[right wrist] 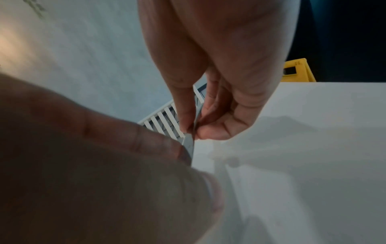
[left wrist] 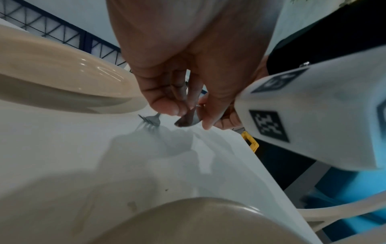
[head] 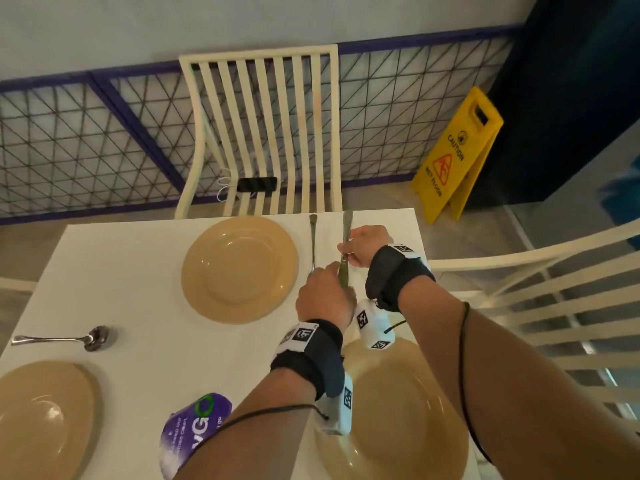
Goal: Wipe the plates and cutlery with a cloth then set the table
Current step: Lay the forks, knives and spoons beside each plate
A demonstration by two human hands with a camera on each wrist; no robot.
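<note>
I hold a metal knife (head: 346, 251) above the white table (head: 138, 278), to the right of the far beige plate (head: 239, 268). My right hand (head: 356, 251) pinches its middle between thumb and fingers (right wrist: 211, 132). My left hand (head: 327, 292) curls round its lower end, and the rounded tip (left wrist: 188, 120) shows between thumb and fingers. A fork (head: 313, 244) lies on the table between the plate and the knife, its tines (left wrist: 149, 123) toward me. A spoon (head: 62, 339) lies at the left. Two more beige plates sit near me, left (head: 45, 420) and right (head: 391, 410).
A purple and white packet (head: 194, 434) lies at the near edge between the two near plates. A cream slatted chair (head: 263, 133) with a black phone (head: 257, 184) on its seat stands beyond the table. Another chair (head: 540, 292) is at the right. A yellow wet-floor sign (head: 457, 154) stands on the floor.
</note>
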